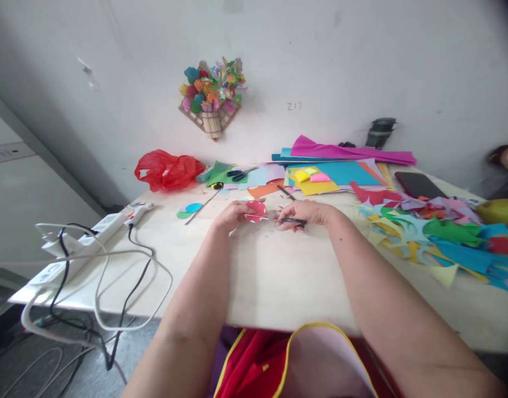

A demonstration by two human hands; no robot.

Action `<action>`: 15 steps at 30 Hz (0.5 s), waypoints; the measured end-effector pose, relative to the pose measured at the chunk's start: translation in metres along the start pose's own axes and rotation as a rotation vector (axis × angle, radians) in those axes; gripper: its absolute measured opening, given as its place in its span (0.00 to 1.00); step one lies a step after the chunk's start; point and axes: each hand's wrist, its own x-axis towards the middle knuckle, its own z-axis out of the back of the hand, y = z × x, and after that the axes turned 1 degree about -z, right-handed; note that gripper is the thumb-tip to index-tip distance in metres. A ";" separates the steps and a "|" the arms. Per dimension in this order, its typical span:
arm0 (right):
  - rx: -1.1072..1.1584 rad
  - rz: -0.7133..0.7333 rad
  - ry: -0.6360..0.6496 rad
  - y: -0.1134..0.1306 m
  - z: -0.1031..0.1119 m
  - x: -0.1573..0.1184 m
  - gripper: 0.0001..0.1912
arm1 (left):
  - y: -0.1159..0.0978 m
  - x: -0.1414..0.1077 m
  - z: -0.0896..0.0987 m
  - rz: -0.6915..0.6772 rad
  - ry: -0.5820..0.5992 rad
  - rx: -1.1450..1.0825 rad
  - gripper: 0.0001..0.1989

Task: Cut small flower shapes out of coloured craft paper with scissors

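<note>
Over the middle of the pale table (287, 282), my left hand (234, 214) pinches a small red paper piece (256, 210) with a scalloped edge. My right hand (300, 212) is closed around the dark handles of a pair of scissors (294, 221). The scissors' blades point left and lie at the lower edge of the red paper. Small red scraps are scattered near my right hand. Blue and green paper circles (193, 208) lie on the table to the left of my left hand.
Power strips (108, 228) with loose cables stand at left, a red plastic bag (167, 170) behind. Stacked coloured sheets (340, 172) and spare scissors (237, 174) lie at the back. Paper scraps (452, 232) and a phone (419, 184) are at right.
</note>
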 end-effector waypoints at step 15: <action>-0.020 -0.006 -0.044 0.013 -0.002 -0.009 0.28 | 0.005 0.003 0.007 0.004 -0.038 -0.027 0.06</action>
